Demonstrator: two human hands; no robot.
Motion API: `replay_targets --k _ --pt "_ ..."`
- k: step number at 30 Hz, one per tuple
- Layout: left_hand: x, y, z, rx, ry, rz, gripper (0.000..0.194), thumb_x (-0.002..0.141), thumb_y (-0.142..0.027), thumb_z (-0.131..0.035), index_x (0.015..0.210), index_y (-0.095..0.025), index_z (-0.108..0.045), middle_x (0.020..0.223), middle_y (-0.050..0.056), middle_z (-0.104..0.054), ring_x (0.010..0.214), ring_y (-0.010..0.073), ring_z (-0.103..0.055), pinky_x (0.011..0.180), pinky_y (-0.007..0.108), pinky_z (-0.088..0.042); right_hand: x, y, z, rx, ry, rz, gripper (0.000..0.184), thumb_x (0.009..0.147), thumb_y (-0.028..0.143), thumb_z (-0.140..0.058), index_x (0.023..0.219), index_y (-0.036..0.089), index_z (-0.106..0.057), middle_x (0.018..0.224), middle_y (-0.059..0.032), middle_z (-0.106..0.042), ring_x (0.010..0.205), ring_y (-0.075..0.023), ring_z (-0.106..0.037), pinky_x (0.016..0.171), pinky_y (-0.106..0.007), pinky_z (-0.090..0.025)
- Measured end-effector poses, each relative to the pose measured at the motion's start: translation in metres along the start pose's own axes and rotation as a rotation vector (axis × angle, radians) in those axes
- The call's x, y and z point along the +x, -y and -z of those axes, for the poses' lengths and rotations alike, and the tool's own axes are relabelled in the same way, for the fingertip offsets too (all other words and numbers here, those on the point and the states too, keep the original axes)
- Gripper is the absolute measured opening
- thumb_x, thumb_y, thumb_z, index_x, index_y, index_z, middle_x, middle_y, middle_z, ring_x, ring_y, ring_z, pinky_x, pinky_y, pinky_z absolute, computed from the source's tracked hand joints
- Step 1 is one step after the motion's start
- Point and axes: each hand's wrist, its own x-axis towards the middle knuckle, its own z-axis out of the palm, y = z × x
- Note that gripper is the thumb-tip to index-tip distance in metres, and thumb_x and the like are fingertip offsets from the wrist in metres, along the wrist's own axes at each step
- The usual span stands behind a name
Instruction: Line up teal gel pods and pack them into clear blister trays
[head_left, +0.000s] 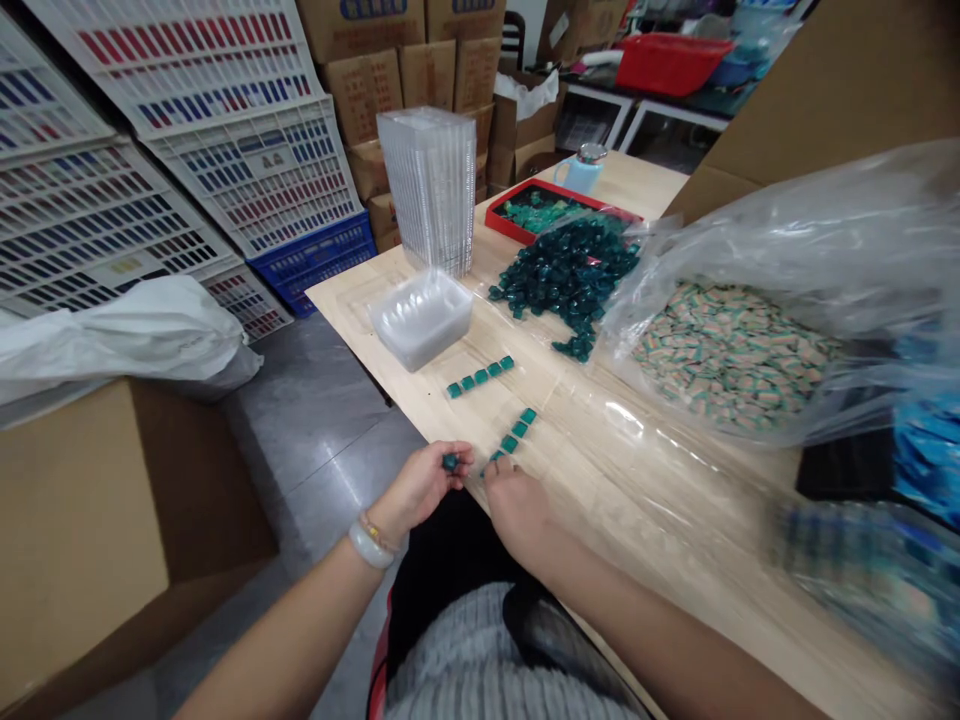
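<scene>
My left hand (426,482) is at the table's front edge, its fingers curled round a dark green square piece (450,462). Right beside it, my right hand (516,500) has its fingertips down on a green piece (496,456) at the near end of a short slanting row. Farther up that row lie more green square pieces (519,429). A second row of green squares (481,377) runs parallel, beyond my hands. Behind the rows is a big loose heap of dark green pieces (570,270). My right fingers partly hide the piece under them.
Clear plastic trays (422,318) lie near the left edge, with a tall tray stack (427,190) behind. A plastic bag (739,350) of striped wrapped pieces is at right. Farther back are a red tray (501,222) and a blue mug (583,172). A cardboard box (82,540) stands left.
</scene>
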Motion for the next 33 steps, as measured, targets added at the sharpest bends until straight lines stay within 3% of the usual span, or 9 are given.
replay_targets --k 3,5,9,13,17,21,24,27,33 --pt "-0.002 -0.003 0.005 -0.098 0.040 0.036 0.020 0.072 -0.014 -0.041 0.078 -0.006 -0.058 0.073 0.009 -0.060 0.060 0.0119 -0.055 0.056 0.023 -0.041 -0.001 -0.003 -0.004 0.059 -0.017 -0.044 0.014 0.080 0.015 -0.045 0.090 0.013 -0.055 0.085 -0.0094 -0.058 0.071 -0.0183 -0.059 0.056 -0.025 -0.045" --pt "-0.003 -0.005 0.007 -0.172 0.089 0.037 0.022 0.074 -0.015 -0.040 0.080 -0.006 -0.058 0.078 0.012 -0.062 0.068 0.0148 -0.057 0.065 0.026 -0.043 -0.007 -0.010 -0.005 0.155 -0.049 -0.103 0.020 0.079 0.025 -0.049 0.095 0.013 -0.052 0.082 -0.0087 -0.059 0.070 -0.0185 -0.059 0.056 -0.025 -0.045" --pt "-0.002 -0.011 -0.007 -0.245 0.165 0.036 0.023 0.075 -0.017 -0.040 0.083 -0.006 -0.059 0.084 0.013 -0.062 0.077 0.0170 -0.058 0.073 0.028 -0.044 -0.013 -0.025 0.012 0.337 -0.292 -0.035 0.026 0.081 0.027 -0.045 0.103 0.013 -0.050 0.084 -0.0090 -0.058 0.075 -0.0181 -0.057 0.064 -0.028 -0.046" --pt "0.010 -0.020 -0.047 -0.257 0.248 0.060 0.020 0.074 -0.014 -0.041 0.075 -0.010 -0.060 0.070 0.006 -0.061 0.060 0.0105 -0.055 0.061 0.022 -0.044 0.002 -0.043 0.037 0.426 -0.431 0.090 0.023 0.079 0.017 -0.044 0.099 0.017 -0.054 0.090 -0.0087 -0.055 0.084 -0.0185 -0.051 0.073 -0.031 -0.044" --pt "0.036 -0.034 -0.095 -0.191 0.390 -0.020 0.018 0.071 -0.010 -0.043 0.072 -0.011 -0.061 0.068 0.004 -0.060 0.060 0.0082 -0.054 0.061 0.019 -0.043 0.031 -0.083 0.045 0.640 -0.516 0.015 0.023 0.074 0.012 -0.045 0.094 0.017 -0.054 0.085 -0.0058 -0.053 0.080 -0.0158 -0.050 0.071 -0.030 -0.043" --pt "0.080 -0.058 -0.139 0.023 0.462 -0.160 0.018 0.071 -0.006 -0.045 0.078 -0.010 -0.061 0.069 0.004 -0.062 0.067 0.0096 -0.057 0.069 0.022 -0.043 0.073 -0.148 0.054 0.954 -0.653 -0.140 0.012 0.068 0.021 -0.052 0.079 0.017 -0.051 0.067 0.0005 -0.050 0.060 -0.0120 -0.048 0.056 -0.025 -0.041" --pt "0.119 -0.082 -0.172 0.184 0.384 -0.286 0.010 0.072 -0.009 -0.050 0.075 -0.009 -0.060 0.063 0.002 -0.060 0.059 0.0082 -0.055 0.063 0.022 -0.043 0.108 -0.196 0.073 1.149 -0.636 -0.221 0.021 0.061 0.030 -0.059 0.070 0.018 -0.045 0.055 0.0052 -0.046 0.048 -0.0099 -0.044 0.048 -0.023 -0.036" --pt "0.155 -0.104 -0.199 0.226 0.394 -0.279 0.008 0.074 -0.011 -0.051 0.074 -0.011 -0.059 0.061 0.001 -0.058 0.053 0.0073 -0.053 0.056 0.021 -0.042 0.136 -0.229 0.093 1.207 -0.581 -0.229 0.027 0.055 0.034 -0.063 0.060 0.019 -0.041 0.048 0.0078 -0.041 0.043 -0.0082 -0.039 0.044 -0.022 -0.032" --pt "0.196 -0.118 -0.223 0.220 0.473 -0.144 0.013 0.076 -0.010 -0.049 0.067 -0.008 -0.057 0.057 0.003 -0.057 0.050 0.0078 -0.054 0.054 0.020 -0.045 0.161 -0.256 0.099 1.340 -0.521 -0.174 0.026 0.048 0.033 -0.065 0.057 0.017 -0.047 0.050 0.0075 -0.045 0.047 -0.0064 -0.040 0.048 -0.021 -0.032"
